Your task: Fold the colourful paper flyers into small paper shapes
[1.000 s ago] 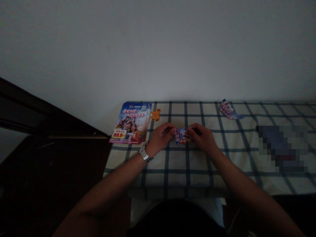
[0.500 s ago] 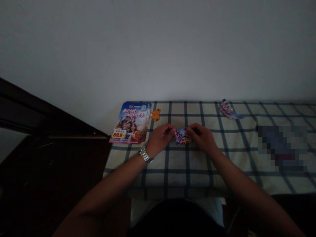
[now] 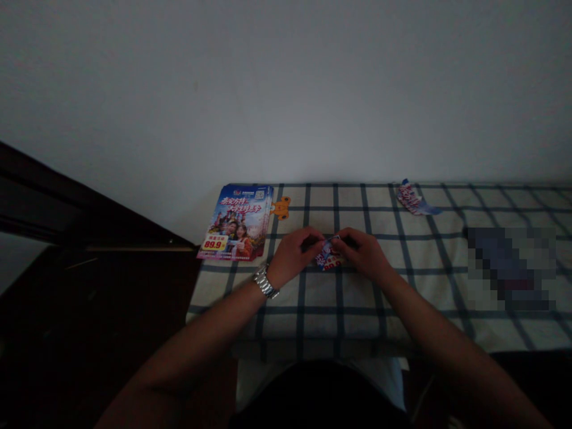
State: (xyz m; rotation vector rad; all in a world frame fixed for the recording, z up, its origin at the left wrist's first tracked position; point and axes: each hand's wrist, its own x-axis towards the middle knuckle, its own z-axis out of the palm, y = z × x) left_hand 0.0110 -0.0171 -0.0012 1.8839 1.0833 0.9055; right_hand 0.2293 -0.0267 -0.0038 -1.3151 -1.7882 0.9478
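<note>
A small folded paper flyer (image 3: 328, 260), printed in blue, white and red, is pinched between both hands above the checked cloth. My left hand (image 3: 295, 255), with a silver watch at the wrist, has its thumb and fingers closed on the flyer's left edge. On the upper right edge, my right hand (image 3: 363, 253) is closed in a pinch. The fingertips hide part of the paper. To the left of my hands lies a stack of flyers (image 3: 236, 223) with the same kind of print.
The checked tablecloth (image 3: 286, 325) covers a table against a pale wall (image 3: 286, 89). An orange bear-shaped piece (image 3: 281, 208) lies beside the stack. Crumpled printed paper (image 3: 415, 199) sits at the back right. A blurred-out dark object (image 3: 509, 268) is at the right.
The folded flyer has tilted, and shows narrower between my hands. Both hands have come closer together and moved slightly toward me. The stack and crumpled paper have stayed put.
</note>
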